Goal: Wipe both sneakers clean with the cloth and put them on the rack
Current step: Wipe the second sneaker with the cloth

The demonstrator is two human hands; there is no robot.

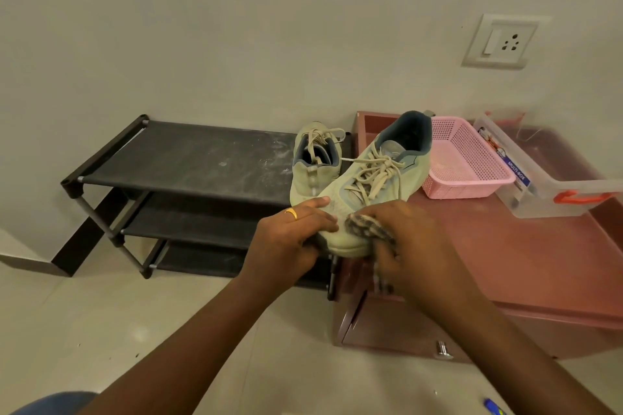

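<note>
A pale green mesh sneaker [381,165] with cream laces and a dark padded collar is held over the left edge of a reddish cabinet [539,246]; its rounded toe is gripped by the curled fingers of the left hand [293,229]; a crumpled checked cloth [365,227] is clutched in the right hand [408,239] and pressed against that toe. The second sneaker [313,162] is found standing at the right end of the dusty black fabric top shelf of a three-tier rack [188,158]. On the cabinet, a pink perforated plastic basket [472,158] is set just beside a clear box [526,185] with an orange latch; the box's contents cannot be made out.
</note>
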